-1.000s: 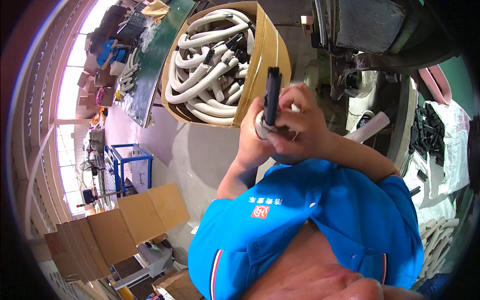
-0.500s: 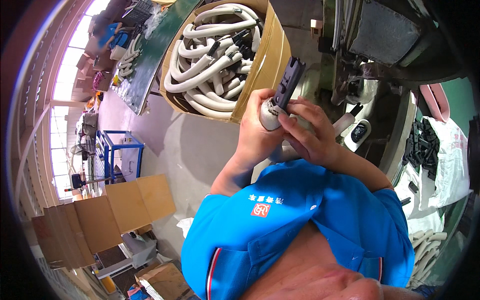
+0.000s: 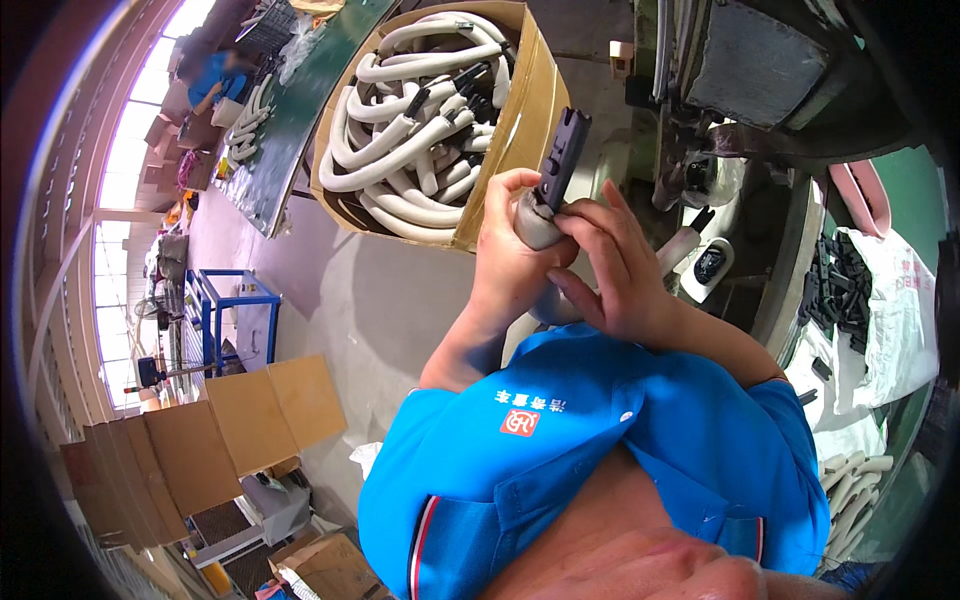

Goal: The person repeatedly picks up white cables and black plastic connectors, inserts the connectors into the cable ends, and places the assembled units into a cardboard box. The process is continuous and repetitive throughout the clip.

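Observation:
My left hand (image 3: 503, 255) is wrapped round a pale foam-covered tube (image 3: 538, 228) just below its end. A long black plastic piece (image 3: 565, 160) with notches and small raised details stands up out of that end, tilted to the right. My right hand (image 3: 622, 268) is at the same end: a fingertip presses the foam's rim at the foot of the black piece, the thumb lies lower against the tube, and another finger sticks up apart. Most of the tube's length is hidden behind my hands and blue shirt.
A cardboard box (image 3: 540, 130) full of similar pale tubes stands ahead. Dark machinery (image 3: 765, 65) is at the far right. Black plastic pieces (image 3: 838, 290) lie on a white sack (image 3: 900, 310) at right, with pale tubes (image 3: 850, 500) below. A co-worker (image 3: 215, 80) is at far left.
The right hand's fingers have spread: one finger is raised and the thumb has moved lower from the rim. The black piece has shifted slightly left and stands a little more upright.

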Tool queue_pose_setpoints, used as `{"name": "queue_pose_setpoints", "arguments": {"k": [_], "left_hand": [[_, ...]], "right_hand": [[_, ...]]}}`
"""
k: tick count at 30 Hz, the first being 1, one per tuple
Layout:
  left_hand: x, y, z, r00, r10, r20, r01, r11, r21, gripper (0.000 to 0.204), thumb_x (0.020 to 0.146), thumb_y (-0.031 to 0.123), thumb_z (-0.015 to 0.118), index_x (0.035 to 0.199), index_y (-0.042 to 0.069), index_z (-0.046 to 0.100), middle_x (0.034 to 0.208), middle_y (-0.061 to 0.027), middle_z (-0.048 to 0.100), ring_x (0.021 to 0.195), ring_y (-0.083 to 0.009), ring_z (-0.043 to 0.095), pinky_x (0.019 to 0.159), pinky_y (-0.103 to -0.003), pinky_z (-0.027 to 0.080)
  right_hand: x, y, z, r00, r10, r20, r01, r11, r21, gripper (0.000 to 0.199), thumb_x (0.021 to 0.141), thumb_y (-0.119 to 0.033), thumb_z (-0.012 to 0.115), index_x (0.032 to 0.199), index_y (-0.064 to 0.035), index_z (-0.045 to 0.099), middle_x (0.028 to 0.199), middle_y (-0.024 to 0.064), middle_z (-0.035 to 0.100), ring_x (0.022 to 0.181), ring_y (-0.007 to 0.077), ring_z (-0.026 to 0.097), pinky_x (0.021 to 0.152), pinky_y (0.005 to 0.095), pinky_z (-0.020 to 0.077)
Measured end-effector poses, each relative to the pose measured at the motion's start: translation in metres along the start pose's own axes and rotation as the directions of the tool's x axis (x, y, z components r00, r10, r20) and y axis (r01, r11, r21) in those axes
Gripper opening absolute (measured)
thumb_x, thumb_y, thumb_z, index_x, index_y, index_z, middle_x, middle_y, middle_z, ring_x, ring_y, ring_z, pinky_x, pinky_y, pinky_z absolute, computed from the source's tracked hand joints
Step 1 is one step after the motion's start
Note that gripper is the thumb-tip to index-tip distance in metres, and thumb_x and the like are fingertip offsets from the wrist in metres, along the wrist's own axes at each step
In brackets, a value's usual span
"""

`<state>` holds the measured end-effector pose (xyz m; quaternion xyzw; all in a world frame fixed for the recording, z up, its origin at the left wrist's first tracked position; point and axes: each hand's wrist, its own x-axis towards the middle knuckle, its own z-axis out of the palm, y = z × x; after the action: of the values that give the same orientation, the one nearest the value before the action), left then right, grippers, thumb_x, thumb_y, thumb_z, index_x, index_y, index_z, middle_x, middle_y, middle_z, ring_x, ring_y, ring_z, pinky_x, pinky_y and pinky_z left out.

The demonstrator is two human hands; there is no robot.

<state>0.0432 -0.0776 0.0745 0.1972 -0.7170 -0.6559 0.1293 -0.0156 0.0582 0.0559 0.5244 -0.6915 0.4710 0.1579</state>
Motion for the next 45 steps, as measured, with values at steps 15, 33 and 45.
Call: {"name": "queue_pose_setpoints", "arguments": {"k": [15, 33, 45], "left_hand": [[-0.001, -0.01, -0.016, 0.987, 0.129, 0.098, -0.155, 0.926, 0.345, 0.039, 0.067, 0.009, 0.073, 0.101, 0.003, 0.056, 0.083, -0.0088, 0.064, 0.076, -0.0158, 0.062, 0.072, -0.029, 0.049], [0.075, 0.06, -0.176, 0.421, 0.882, 0.213, -0.334, -0.068, 0.94, 0.04, 0.067, 0.012, 0.074, 0.102, 0.003, 0.057, 0.091, -0.0146, 0.062, 0.079, -0.0317, 0.062, 0.07, -0.037, 0.051], [0.101, -0.087, 0.035, 0.426, -0.449, 0.785, -0.552, 0.559, 0.619, 0.059, 0.076, 0.036, 0.066, 0.128, 0.014, 0.047, 0.117, -0.0155, 0.057, 0.106, -0.0323, 0.055, 0.09, -0.039, 0.045]], "right_hand": [[-0.01, 0.019, 0.001, 0.908, 0.324, 0.264, -0.417, 0.659, 0.626, 0.027, 0.083, -0.012, 0.062, 0.108, -0.0037, 0.058, 0.092, 0.008, 0.053, 0.083, 0.0145, 0.058, 0.078, 0.0285, 0.0481], [-0.127, 0.07, -0.04, 0.364, 0.922, -0.133, -0.611, 0.344, 0.713, 0.017, 0.093, -0.01, 0.046, 0.098, -0.0038, 0.061, 0.073, -0.0004, 0.048, 0.068, 0.0073, 0.043, 0.064, 0.0215, 0.0369], [-0.196, 0.049, -0.075, 0.259, 0.925, -0.277, -0.707, 0.377, 0.598, 0.022, 0.089, -0.017, 0.052, 0.103, -0.0012, 0.06, 0.078, 0.0013, 0.054, 0.07, 0.0081, 0.047, 0.066, 0.0227, 0.0401]]}}
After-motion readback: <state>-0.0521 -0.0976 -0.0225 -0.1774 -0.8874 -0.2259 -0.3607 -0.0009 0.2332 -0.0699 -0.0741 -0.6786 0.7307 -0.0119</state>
